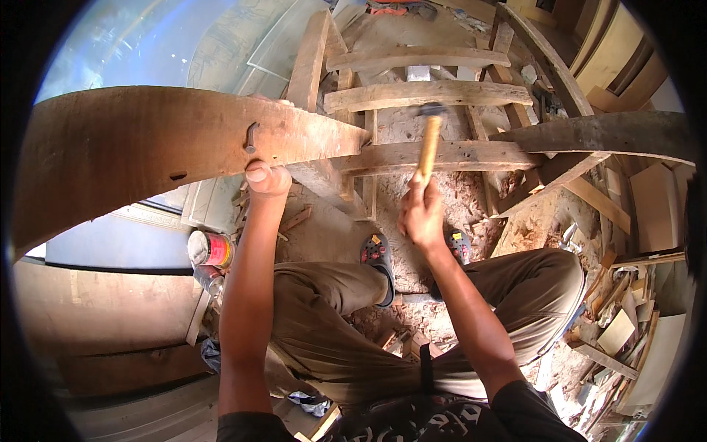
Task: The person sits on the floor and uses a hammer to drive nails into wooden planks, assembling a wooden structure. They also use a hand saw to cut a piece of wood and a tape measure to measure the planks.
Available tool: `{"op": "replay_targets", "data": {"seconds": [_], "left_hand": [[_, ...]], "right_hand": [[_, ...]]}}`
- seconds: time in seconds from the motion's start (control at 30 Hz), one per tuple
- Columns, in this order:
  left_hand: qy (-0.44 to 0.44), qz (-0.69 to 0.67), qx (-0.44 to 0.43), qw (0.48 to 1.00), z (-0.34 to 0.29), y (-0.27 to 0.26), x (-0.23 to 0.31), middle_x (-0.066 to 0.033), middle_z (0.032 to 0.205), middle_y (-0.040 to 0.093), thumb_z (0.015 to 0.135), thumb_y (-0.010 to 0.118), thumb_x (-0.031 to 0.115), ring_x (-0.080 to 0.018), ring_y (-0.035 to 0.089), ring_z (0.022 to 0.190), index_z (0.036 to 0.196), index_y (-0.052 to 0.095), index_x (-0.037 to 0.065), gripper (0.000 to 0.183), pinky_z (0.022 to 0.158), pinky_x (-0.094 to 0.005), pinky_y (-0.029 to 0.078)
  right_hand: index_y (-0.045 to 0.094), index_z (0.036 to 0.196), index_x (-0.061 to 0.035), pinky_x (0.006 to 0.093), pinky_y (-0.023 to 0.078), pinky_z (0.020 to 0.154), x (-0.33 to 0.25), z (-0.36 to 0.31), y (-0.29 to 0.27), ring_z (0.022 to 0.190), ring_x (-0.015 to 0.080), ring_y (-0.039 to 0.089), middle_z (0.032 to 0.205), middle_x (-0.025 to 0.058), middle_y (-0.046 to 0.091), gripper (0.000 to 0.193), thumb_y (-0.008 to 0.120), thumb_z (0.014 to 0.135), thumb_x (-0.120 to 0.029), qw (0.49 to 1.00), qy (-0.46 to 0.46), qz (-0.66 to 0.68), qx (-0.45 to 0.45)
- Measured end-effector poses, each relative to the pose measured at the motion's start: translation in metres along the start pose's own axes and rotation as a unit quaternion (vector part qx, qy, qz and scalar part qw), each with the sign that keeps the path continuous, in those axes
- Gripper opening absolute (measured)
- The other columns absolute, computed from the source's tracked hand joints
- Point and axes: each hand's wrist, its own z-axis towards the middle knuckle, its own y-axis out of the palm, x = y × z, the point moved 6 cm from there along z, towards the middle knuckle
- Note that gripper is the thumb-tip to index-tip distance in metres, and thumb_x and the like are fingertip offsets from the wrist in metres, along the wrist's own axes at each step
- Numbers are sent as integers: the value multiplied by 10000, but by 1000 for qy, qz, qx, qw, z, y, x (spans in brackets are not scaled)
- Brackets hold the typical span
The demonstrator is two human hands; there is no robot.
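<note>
My left hand (266,177) grips the lower edge of a broad, weathered wooden plank (147,140), its thumb just under a bent nail (251,138) that sticks out of the plank's face. My right hand (421,214) is closed around the wooden handle of a hammer (428,144), which is raised upright with its dark head blurred above a crosspiece. Below both hands stands a rough timber frame (427,94) with several crosspieces.
A curved dark plank (604,132) runs to the right. A red and white can (210,249) sits on the ground at my left. My knees and sandalled feet (377,254) are below, on dirt. Wood offcuts (626,317) lie piled at the right.
</note>
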Motion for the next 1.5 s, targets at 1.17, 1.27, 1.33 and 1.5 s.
{"op": "replay_targets", "data": {"seconds": [1.17, 1.27, 1.33, 1.5], "left_hand": [[46, 31, -21, 998, 2, 1, 7, -141, 988, 595, 658, 418, 949, -254, 626, 862, 1070, 541, -70, 1106, 763, -374, 540], [64, 30, -34, 997, 3, 0, 6, -141, 993, 595, 653, 430, 947, -254, 627, 863, 1072, 542, -70, 1106, 768, -375, 542], [62, 16, -26, 998, 2, 4, 4, -138, 990, 596, 654, 429, 946, -254, 628, 861, 1068, 546, -70, 1104, 773, -374, 543], [37, 30, -22, 999, -1, -2, 9, -133, 977, 597, 651, 423, 950, -253, 628, 854, 1045, 561, -66, 1099, 768, -365, 543]], "right_hand": [[507, 873, -32, 304, 391, 455, 24, -2, 1, 505, 100, 475, 619, 14, 502, 401, 448, 1027, -398, 977, -55, -204, -37], [527, 900, -11, 331, 423, 499, 27, -3, 3, 542, 102, 493, 605, 38, 497, 407, 454, 1026, -392, 988, -54, -145, -16], [515, 895, -21, 316, 406, 457, 38, 3, -1, 494, 93, 466, 592, 26, 486, 407, 446, 1028, -400, 966, -71, -246, -33], [465, 981, -60, 270, 348, 356, 15, 6, 1, 369, 92, 374, 545, -25, 390, 324, 390, 1047, -369, 996, -11, -81, -27]]}}
